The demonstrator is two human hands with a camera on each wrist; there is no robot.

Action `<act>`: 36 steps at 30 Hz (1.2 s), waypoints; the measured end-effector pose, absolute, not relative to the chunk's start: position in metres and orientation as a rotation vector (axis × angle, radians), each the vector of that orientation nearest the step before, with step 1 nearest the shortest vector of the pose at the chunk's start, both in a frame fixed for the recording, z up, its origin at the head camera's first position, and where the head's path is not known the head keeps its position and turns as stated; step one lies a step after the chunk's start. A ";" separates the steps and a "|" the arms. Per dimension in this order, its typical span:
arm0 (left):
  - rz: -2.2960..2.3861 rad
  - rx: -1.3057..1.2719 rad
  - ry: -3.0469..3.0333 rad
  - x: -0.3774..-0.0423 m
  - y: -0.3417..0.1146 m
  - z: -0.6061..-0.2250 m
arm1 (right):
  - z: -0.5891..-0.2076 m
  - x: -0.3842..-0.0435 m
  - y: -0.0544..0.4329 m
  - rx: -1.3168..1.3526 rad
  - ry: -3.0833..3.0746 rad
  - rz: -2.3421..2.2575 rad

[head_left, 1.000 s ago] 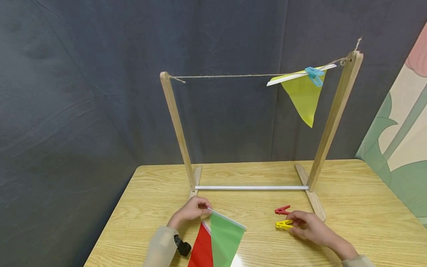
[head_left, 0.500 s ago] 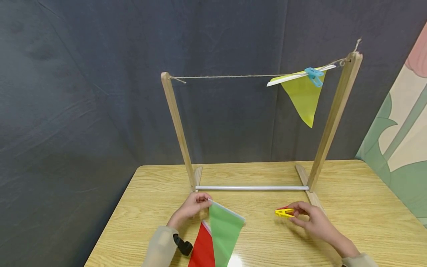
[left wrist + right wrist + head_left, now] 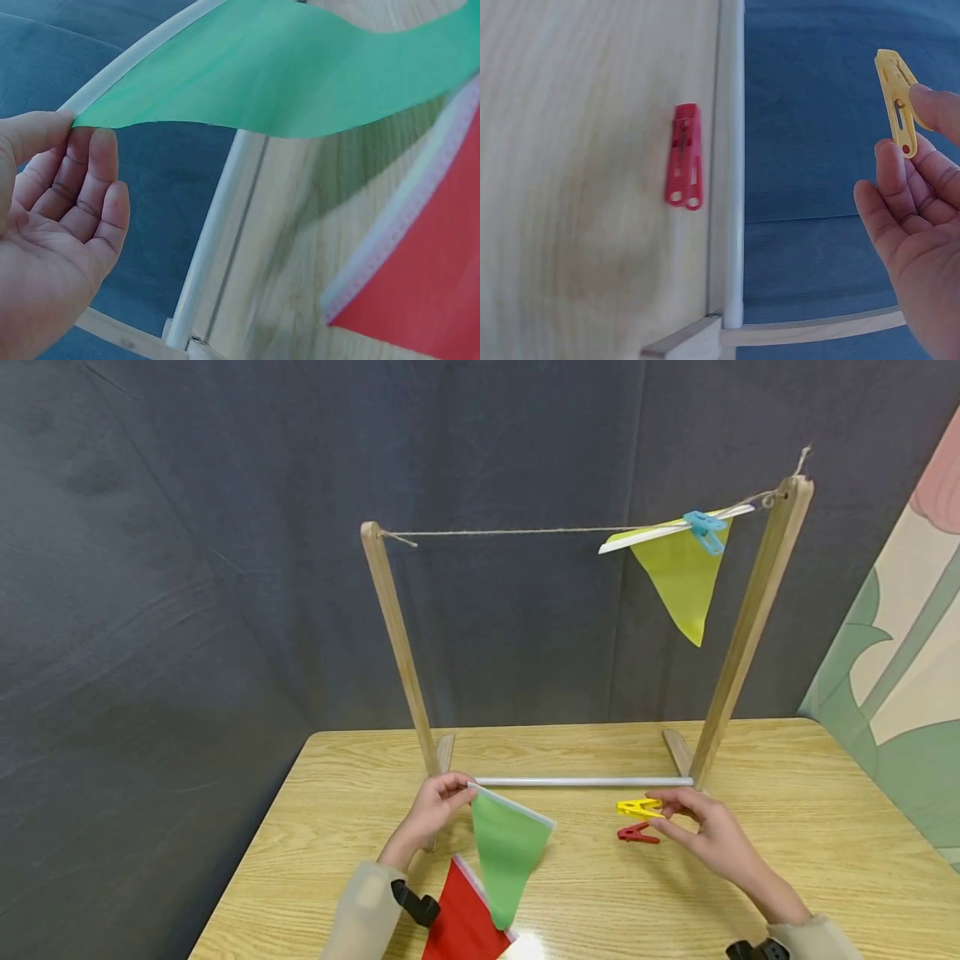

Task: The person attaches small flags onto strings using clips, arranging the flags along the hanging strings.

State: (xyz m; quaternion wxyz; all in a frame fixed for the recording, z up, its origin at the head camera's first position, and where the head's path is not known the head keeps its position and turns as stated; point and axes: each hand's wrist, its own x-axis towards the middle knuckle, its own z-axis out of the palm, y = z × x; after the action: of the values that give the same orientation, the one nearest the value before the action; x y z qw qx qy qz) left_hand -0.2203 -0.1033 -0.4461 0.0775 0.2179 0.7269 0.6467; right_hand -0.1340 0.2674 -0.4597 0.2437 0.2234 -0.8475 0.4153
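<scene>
Over the table (image 3: 795,827) I saw a wooden stand (image 3: 752,627) with a string (image 3: 517,532) across its top. Near the string's right end hung a yellow flag (image 3: 682,581). My left hand (image 3: 429,814) pinched the green flag (image 3: 508,852) by a top corner; the red flag (image 3: 461,918) lay below. My right hand (image 3: 708,837) pinched the yellow peg (image 3: 637,807), near the red peg (image 3: 637,833) on the tabletop. I judged this the readying of flag and peg; the next move seemed to call for raising both to the string.

We identify an indoor tabletop workspace, of indeterminate room type, by its wood-grain table (image 3: 592,893), dark cloth backdrop (image 3: 187,593) and flower-patterned panel (image 3: 911,668).
</scene>
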 end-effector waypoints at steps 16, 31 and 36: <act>2.069 0.560 2.180 -0.235 -0.099 -0.452 | -0.425 -0.144 0.265 0.592 -2.258 1.138; 2.152 0.621 2.202 -0.245 -0.081 -0.423 | -0.389 -0.156 0.261 0.686 -2.141 1.105; 2.159 0.664 2.197 -0.237 -0.073 -0.397 | -0.378 -0.160 0.260 0.690 -2.131 1.120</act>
State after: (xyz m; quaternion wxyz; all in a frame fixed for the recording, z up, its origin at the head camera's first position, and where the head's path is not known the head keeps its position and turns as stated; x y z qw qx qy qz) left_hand -0.2372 -0.0733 -0.3969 -0.0049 0.2107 0.6972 0.6852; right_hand -0.1596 0.2597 -0.3776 0.3132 0.2616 -0.8082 0.4247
